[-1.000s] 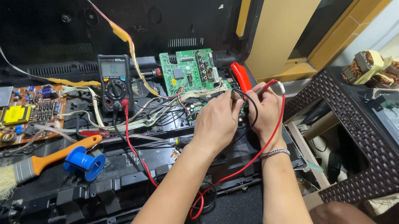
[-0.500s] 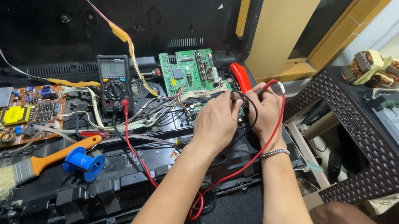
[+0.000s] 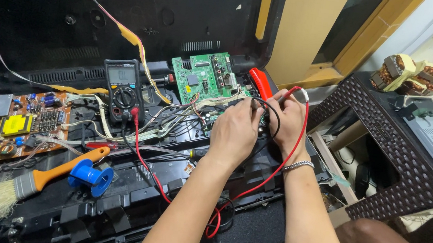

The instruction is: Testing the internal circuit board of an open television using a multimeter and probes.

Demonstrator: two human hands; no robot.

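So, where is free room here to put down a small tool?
Dark mat near the front edge, between the forearms, is mostly bare. Crowded: wires between the meter and green board, where the left hand and right hand work.

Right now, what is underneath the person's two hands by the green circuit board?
Beneath the left hand and right hand lie tangled grey wires and black plastic chassis, beside the green circuit board. The hands hide the exact spot being probed.
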